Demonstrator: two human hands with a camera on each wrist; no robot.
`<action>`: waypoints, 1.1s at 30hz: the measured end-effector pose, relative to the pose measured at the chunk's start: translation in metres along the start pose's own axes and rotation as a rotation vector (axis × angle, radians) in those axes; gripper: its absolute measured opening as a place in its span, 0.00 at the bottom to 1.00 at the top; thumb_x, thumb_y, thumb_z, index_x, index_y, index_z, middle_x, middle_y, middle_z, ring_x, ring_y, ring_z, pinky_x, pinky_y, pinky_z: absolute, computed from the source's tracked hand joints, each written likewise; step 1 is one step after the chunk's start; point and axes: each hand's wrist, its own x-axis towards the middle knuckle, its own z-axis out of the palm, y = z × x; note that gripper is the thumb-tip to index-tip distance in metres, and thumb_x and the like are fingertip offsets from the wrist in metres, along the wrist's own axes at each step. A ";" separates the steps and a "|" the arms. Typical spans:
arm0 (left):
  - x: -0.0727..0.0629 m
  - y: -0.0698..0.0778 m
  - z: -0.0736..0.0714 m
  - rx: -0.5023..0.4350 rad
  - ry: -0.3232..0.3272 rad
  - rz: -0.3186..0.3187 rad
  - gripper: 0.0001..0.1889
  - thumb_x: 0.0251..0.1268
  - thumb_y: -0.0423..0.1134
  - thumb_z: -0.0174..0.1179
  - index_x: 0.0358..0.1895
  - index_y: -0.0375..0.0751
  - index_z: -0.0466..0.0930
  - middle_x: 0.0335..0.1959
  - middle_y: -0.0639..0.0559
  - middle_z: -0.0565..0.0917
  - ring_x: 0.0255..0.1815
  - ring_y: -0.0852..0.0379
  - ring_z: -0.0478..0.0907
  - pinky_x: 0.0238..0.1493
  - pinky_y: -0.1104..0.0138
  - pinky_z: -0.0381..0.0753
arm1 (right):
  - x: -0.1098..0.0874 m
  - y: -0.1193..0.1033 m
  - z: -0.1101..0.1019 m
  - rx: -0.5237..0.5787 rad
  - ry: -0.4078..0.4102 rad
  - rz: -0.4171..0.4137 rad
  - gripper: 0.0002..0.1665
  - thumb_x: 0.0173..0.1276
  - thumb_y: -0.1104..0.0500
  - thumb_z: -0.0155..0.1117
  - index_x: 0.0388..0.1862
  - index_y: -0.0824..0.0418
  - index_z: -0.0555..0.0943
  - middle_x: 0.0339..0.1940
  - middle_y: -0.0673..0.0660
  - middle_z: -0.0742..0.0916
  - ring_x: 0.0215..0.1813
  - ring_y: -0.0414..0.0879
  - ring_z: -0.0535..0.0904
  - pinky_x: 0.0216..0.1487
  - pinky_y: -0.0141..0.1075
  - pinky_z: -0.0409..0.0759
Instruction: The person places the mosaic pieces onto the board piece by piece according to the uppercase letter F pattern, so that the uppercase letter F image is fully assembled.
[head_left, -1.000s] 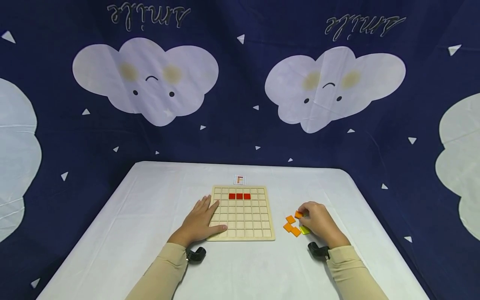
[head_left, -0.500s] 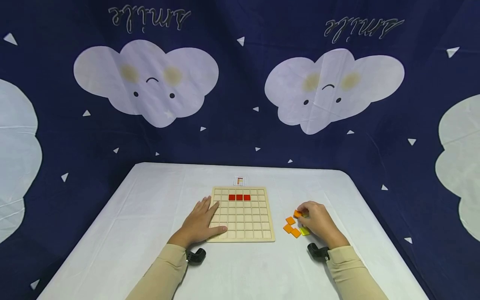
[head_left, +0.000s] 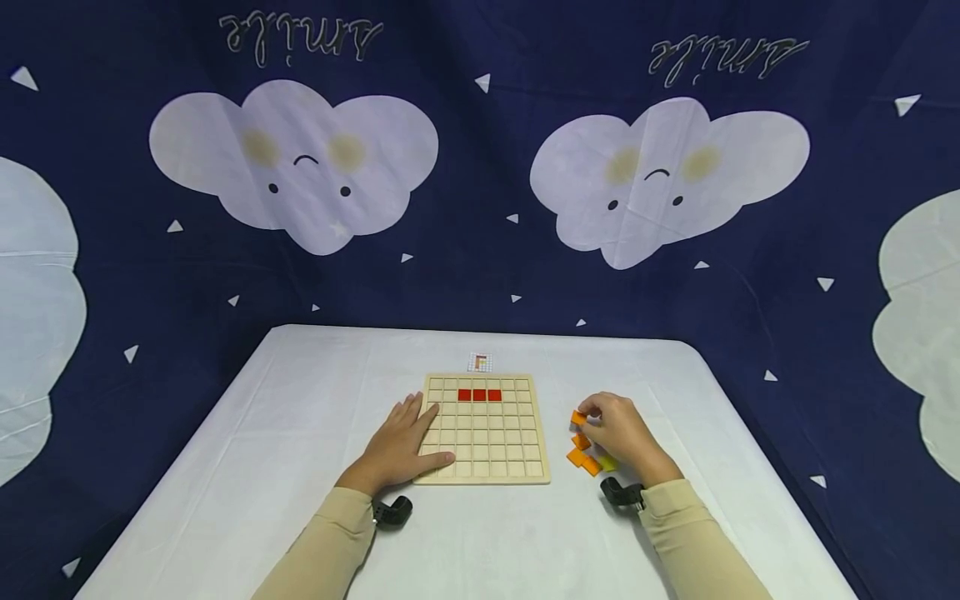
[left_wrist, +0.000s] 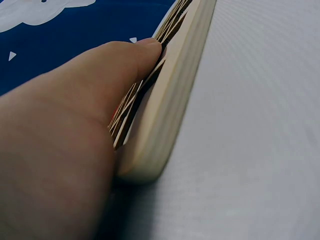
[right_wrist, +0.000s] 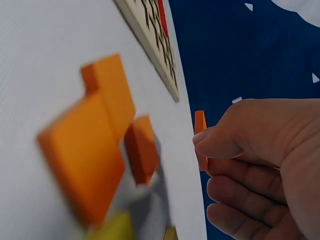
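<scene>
My left hand [head_left: 397,442] rests with fingers spread on the left side of a wooden grid board [head_left: 542,433]. In the left wrist view the thumb [left_wrist: 115,65] lies over the board's near edge [left_wrist: 170,110]. Three red tiles [head_left: 479,395] sit side by side in an upper row of the board. To the board's right, my right hand [head_left: 621,432] pinches an orange square tile [head_left: 578,417] between thumb and fingers; the right wrist view shows this tile [right_wrist: 200,119] edge-on. Below it lie other orange tiles [head_left: 576,457] and a yellow-green tile [head_left: 608,462].
A small printed grid card [head_left: 480,362] lies just beyond the board's far edge. The white-covered table [head_left: 345,358] ends at a dark blue curtain [head_left: 480,167] with clouds. Another yellow-green piece [right_wrist: 170,233] shows at the bottom of the right wrist view.
My right hand has moved left and slightly away from me, carrying an orange tile off from the yellow-green tile. The left hand has stayed on the board.
</scene>
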 end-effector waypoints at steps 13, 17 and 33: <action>0.000 -0.001 0.001 0.007 0.006 0.006 0.55 0.66 0.77 0.55 0.83 0.38 0.60 0.83 0.30 0.50 0.85 0.36 0.42 0.82 0.49 0.41 | 0.023 -0.029 0.024 0.051 -0.087 0.011 0.10 0.62 0.67 0.77 0.42 0.60 0.90 0.42 0.51 0.88 0.46 0.50 0.83 0.48 0.47 0.85; 0.001 -0.003 0.002 0.020 0.007 0.004 0.56 0.65 0.78 0.53 0.84 0.39 0.59 0.84 0.30 0.50 0.85 0.37 0.43 0.82 0.50 0.42 | 0.030 -0.040 0.033 0.064 -0.104 -0.029 0.11 0.60 0.68 0.77 0.41 0.59 0.89 0.41 0.50 0.87 0.45 0.48 0.83 0.48 0.44 0.84; 0.002 -0.004 0.001 0.023 -0.019 -0.010 0.56 0.65 0.79 0.52 0.84 0.40 0.58 0.84 0.32 0.48 0.85 0.39 0.40 0.82 0.52 0.39 | 0.067 -0.080 0.075 0.107 -0.185 -0.186 0.10 0.62 0.68 0.78 0.41 0.59 0.88 0.39 0.48 0.88 0.40 0.42 0.82 0.45 0.39 0.84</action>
